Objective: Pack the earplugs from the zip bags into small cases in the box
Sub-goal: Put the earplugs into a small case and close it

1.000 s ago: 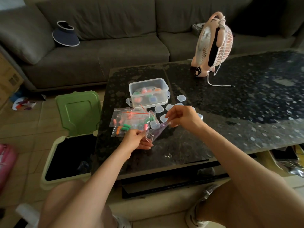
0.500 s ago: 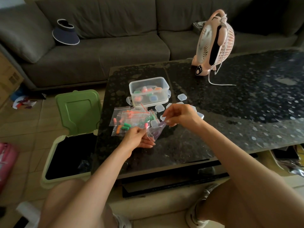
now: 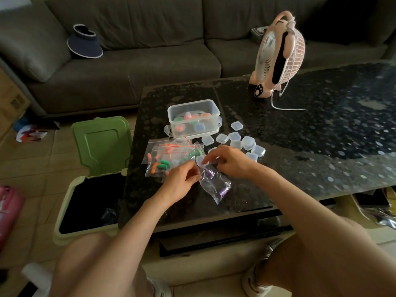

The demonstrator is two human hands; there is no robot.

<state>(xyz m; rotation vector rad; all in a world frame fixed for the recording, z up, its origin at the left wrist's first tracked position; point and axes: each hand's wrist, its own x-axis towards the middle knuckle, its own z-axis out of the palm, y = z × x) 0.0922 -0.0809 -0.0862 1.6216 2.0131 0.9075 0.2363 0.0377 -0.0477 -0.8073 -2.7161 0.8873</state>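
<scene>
Sitting at dark surface (image 3: 310, 151), person is handling bag (image 3: 215, 185) of purple earplugs (image 3: 209, 173) near front edge. Left hand (image 3: 180, 182) is pinching bag's top, grip pressed on plastic. Right hand (image 3: 230, 162) is hovering just beside, fingers curled at bag mouth; cannot tell whether its grip is holding anything. More bags (image 3: 165, 156) are lying to left; clear cases (image 3: 235, 143) are clustering beside box (image 3: 190, 103), coloured ones sitting inside.

Table (image 3: 321, 136): dark, speckled, glossy.
Far edge: pink fan (image 3: 278, 56), standing upright.
Near side: clear box (image 3: 190, 103), small cases (image 3: 248, 143) beside it, zip bags (image 3: 159, 156).
</scene>
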